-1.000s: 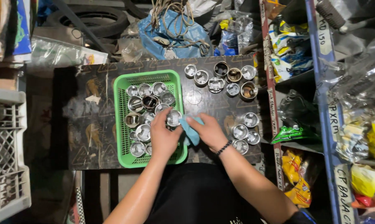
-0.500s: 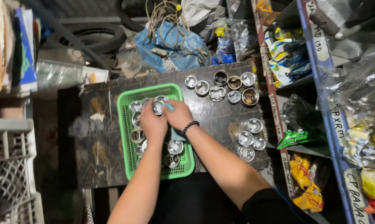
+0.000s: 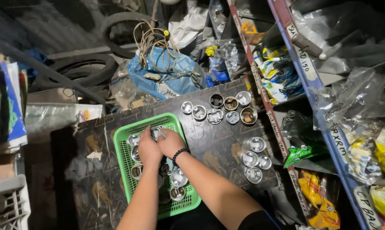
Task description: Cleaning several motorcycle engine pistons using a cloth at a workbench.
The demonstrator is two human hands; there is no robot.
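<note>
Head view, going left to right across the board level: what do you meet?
White crate → green basket → left hand → right hand → loose metal pistons → shelf upright.

Dark printed table (image 3: pixel 214 147), scuffed and patterned in dull gold. Green plastic basket (image 3: pixel 126 168) on its left half, metal pistons (image 3: pixel 179 178) inside. Row of seven loose pistons (image 3: pixel 214 116) along the far edge, some bright, two or three darkened. Cluster of four more pistons (image 3: pixel 253 158) near the right edge, well apart from the basket. Clear plastic bags (image 3: pixel 128 96) touching the far left corner.
</note>
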